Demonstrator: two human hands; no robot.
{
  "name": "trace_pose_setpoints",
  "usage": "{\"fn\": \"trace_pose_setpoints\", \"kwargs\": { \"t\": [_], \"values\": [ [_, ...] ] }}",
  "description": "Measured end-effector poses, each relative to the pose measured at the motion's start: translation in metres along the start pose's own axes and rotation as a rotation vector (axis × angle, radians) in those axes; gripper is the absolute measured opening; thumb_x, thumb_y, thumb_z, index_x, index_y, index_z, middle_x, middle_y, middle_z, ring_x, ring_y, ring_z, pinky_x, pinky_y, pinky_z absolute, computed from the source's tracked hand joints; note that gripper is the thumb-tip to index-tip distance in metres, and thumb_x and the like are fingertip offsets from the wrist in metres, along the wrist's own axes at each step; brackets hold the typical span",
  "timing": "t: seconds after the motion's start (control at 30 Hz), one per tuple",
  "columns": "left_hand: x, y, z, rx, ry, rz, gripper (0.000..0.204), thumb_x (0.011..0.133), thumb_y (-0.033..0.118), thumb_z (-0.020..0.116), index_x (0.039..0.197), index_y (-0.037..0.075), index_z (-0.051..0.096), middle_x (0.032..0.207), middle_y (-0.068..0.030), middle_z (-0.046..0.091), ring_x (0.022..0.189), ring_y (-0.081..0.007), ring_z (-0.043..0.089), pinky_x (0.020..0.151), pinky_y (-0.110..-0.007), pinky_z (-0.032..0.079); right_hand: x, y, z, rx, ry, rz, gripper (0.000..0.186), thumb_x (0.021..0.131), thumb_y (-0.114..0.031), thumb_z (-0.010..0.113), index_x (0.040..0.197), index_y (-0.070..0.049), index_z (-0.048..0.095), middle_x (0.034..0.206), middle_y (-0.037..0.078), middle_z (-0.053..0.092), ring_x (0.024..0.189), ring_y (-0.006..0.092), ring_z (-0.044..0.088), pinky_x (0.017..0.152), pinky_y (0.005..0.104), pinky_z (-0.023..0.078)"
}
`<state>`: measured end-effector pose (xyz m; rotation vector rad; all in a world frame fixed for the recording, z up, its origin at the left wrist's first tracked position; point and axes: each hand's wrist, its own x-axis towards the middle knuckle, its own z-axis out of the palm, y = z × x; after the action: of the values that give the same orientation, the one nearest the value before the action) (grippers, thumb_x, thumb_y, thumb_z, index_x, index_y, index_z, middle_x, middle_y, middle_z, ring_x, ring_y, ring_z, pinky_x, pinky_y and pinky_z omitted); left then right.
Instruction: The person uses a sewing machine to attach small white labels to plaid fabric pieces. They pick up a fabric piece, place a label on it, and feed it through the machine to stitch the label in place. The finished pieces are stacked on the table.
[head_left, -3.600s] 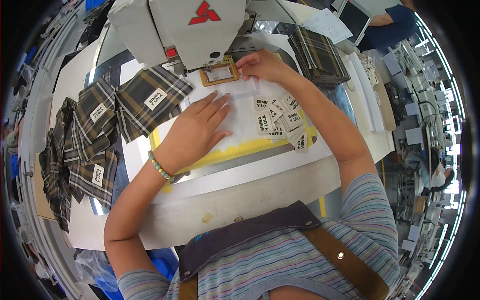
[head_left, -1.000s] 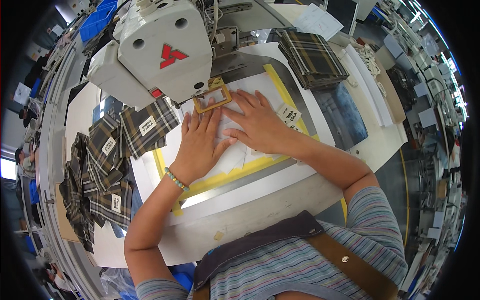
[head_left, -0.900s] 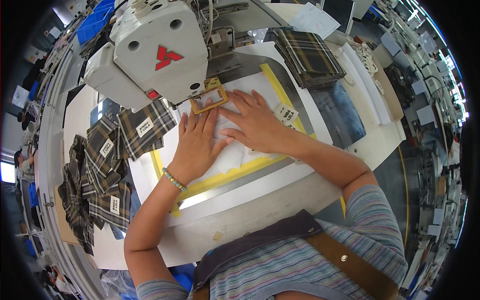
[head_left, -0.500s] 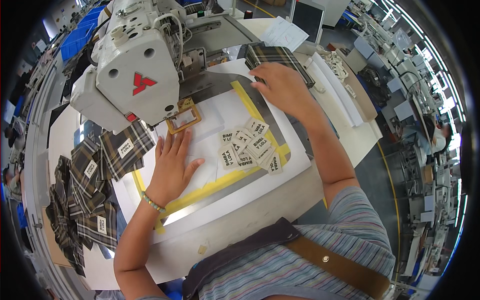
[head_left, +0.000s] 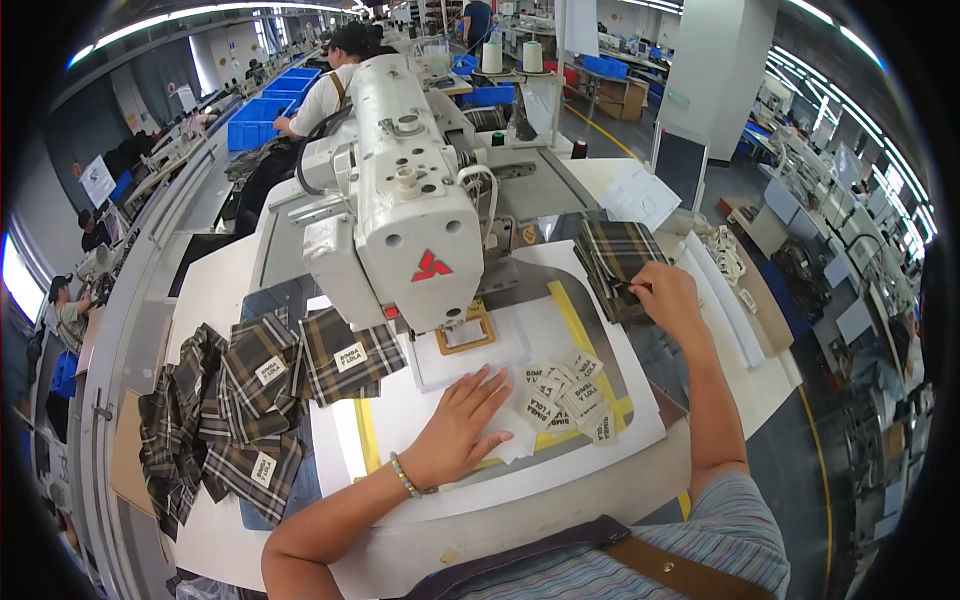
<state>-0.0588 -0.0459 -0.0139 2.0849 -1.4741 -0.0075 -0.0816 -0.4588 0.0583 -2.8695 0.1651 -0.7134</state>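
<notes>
My left hand (head_left: 455,430) lies flat, fingers apart, on the white sheet below the sewing machine head (head_left: 420,235). In front of its fingertips is a tan rectangular frame (head_left: 482,335) under the machine. My right hand (head_left: 665,298) pinches the near edge of a plaid fabric piece (head_left: 625,250) on a folded stack at the right of the machine. Between my hands sits a loose pile of pale printed labels (head_left: 568,398), touched by neither. At the left, several plaid pieces (head_left: 325,385) bear sewn-on labels and hang in an overlapping heap.
Yellow tape (head_left: 585,335) borders the white work sheet. A white box (head_left: 715,300) holding small white parts stands at the right edge. Beyond the machine, a co-worker (head_left: 335,85) sits beside blue bins (head_left: 262,120). Thread cones (head_left: 492,57) stand behind.
My right hand has gone from hovering open beside the plaid stack to pinching its edge. My left hand has drawn back from the tan frame. The view has tilted up.
</notes>
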Motion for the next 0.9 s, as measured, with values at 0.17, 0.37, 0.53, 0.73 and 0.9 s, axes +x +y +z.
{"fn": "trace_pose_setpoints", "kwargs": {
  "t": [0.17,0.37,0.53,0.73,0.9],
  "values": [
    [-0.002,-0.001,-0.01,-0.086,0.205,-0.049,0.048,0.099,0.014,0.069,0.145,0.001,0.061,0.157,-0.0204,0.058,0.145,-0.0413,0.053,0.121,-0.049,0.042,0.006,0.029,-0.007,0.116,-0.114,-0.029,0.013,0.091,-0.015,0.074,0.09,-0.004,0.081,0.094,0.012,0.079,0.091,0.0346,0.075,0.079,0.0443,0.057],
    [0.009,0.008,-0.02,-0.096,0.303,0.005,0.034,0.096,0.0,0.069,0.129,-0.001,0.069,0.141,-0.0181,0.069,0.117,-0.0378,0.07,0.099,-0.043,0.058,0.022,-0.02,-0.014,0.149,0.256,-0.137,0.018,0.096,-0.018,0.071,0.103,-0.004,0.08,0.105,0.013,0.079,0.095,0.0346,0.075,0.083,0.0437,0.058],
    [0.038,0.006,-0.012,0.116,0.289,0.1,0.043,0.09,-0.008,0.073,0.131,0.0,0.068,0.142,-0.0156,0.068,0.116,-0.034,0.072,0.095,-0.041,0.061,0.001,-0.073,0.019,0.188,0.144,-0.397,0.012,0.094,-0.017,0.072,0.098,-0.008,0.08,0.099,0.005,0.077,0.092,0.028,0.074,0.077,0.0401,0.06],
    [0.078,-0.017,0.014,0.343,0.33,0.081,0.039,0.091,0.003,0.074,0.129,0.001,0.068,0.134,-0.0118,0.07,0.105,-0.0313,0.071,0.088,-0.041,0.059,-0.038,-0.111,0.066,0.08,-0.04,-0.584,0.005,0.088,-0.011,0.072,0.088,-0.01,0.077,0.089,0.003,0.07,0.088,0.0241,0.071,0.073,0.0381,0.061],
    [0.084,-0.033,0.023,0.33,0.26,0.019,0.02,0.088,0.002,0.075,0.108,0.004,0.072,0.104,-0.0093,0.074,0.094,-0.031,0.07,0.078,-0.041,0.058,-0.054,-0.114,0.067,0.12,-0.011,-0.617,0.011,0.076,-0.008,0.073,0.087,-0.008,0.076,0.088,0.001,0.069,0.091,0.0223,0.069,0.073,0.0358,0.059]
  ]
}}
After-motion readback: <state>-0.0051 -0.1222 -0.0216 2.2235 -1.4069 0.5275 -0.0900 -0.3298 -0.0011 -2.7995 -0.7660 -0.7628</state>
